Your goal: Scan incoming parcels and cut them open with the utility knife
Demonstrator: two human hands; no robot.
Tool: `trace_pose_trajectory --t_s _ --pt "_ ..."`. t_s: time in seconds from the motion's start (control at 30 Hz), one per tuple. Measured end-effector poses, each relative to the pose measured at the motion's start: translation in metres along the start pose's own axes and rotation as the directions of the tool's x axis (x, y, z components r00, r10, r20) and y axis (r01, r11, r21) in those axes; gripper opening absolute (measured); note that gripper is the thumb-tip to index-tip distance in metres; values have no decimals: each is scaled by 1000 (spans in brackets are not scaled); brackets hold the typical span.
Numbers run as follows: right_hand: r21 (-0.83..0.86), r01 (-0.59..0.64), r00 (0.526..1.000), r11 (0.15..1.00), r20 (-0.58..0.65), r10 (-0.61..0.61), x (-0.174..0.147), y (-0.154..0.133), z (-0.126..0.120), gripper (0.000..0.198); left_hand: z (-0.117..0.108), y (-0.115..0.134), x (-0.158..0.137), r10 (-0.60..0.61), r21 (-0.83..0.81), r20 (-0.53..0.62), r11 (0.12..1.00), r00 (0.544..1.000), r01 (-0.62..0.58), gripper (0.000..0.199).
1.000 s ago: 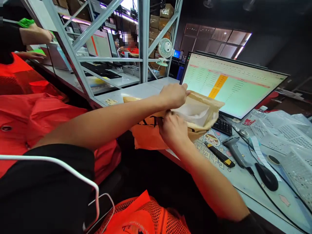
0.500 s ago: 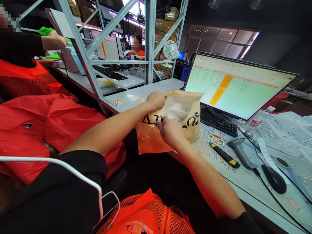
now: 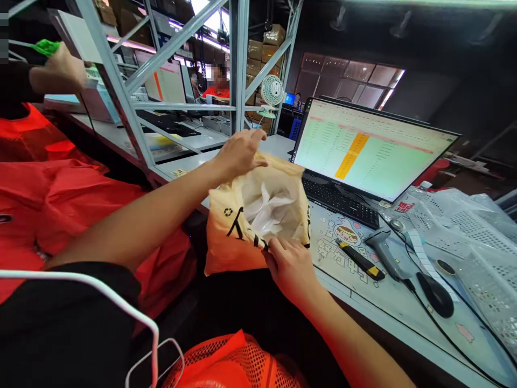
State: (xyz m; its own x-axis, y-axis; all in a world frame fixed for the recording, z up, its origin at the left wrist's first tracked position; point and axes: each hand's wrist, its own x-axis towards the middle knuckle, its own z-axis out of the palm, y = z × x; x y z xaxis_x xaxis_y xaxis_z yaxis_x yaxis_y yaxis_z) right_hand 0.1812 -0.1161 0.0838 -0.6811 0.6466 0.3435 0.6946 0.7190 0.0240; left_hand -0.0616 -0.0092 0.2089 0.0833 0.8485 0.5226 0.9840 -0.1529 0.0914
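A cream bag [image 3: 224,207] with black lettering sits at the desk's near edge, its mouth wide and facing up. White, crumpled, sheet-like contents [image 3: 272,210] show inside it. My right hand [image 3: 293,267] pinches the bag's near rim between thumb and fingers. Above the far left rim is my left hand [image 3: 242,153], with thumb and fingers apart and nothing seen between them. Whether its fingertips brush the rim I cannot tell.
Right of the bag stand a monitor [image 3: 371,151] and keyboard [image 3: 339,202]. A yellow-black box cutter [image 3: 360,260], barcode scanner [image 3: 385,253] and mouse [image 3: 435,295] lie on the desk mat. White baskets [image 3: 464,221] are far right. A co-worker's hand [image 3: 64,70] is far left, beyond a metal frame [image 3: 117,81].
My left hand has released its pinch on the rim and opened. The bag's mouth has become wider, showing more of the white contents. The view has shifted slightly.
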Motion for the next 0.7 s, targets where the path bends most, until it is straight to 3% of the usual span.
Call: trace_pose_trajectory --t_s 0.03,0.07,0.17,0.27,0.33,0.4,0.47,0.53,0.63,0.7 --pt "-2 7 998 1000 -55 -7 -1 2 4 5 -11 13 -10 53 -33 -26 998 998 -53 58" --pt "-7 11 995 1000 -101 -11 -2 3 8 4 -19 25 -20 82 -56 32 995 996 -80 52" --pt "-20 27 983 999 -180 -30 -3 2 15 6 -23 50 -44 141 -44 352 990 925 -134 70" --pt "-30 68 980 997 -187 -72 -2 -6 17 6 3 50 -47 47 -21 509 999 859 -42 106" --pt "-3 99 970 995 -223 -97 -3 -10 13 7 27 40 -44 28 -135 552 989 833 57 131" --pt "73 130 942 989 -319 -100 -9 -7 8 7 49 27 -44 81 -333 547 934 833 127 142" --pt "191 92 899 977 -438 1 -18 8 6 27 66 15 -51 87 -470 524 859 847 203 140" --pt "359 -52 846 932 -479 232 -28 36 14 50 77 8 -62 75 -547 514 796 854 260 136" --pt "642 -271 765 717 -309 565 -40 85 36 81 78 18 -84 190 -650 487 731 853 208 123" --pt "770 -288 750 570 -188 634 -47 108 47 100 66 39 -104 356 -727 464 676 811 120 100"
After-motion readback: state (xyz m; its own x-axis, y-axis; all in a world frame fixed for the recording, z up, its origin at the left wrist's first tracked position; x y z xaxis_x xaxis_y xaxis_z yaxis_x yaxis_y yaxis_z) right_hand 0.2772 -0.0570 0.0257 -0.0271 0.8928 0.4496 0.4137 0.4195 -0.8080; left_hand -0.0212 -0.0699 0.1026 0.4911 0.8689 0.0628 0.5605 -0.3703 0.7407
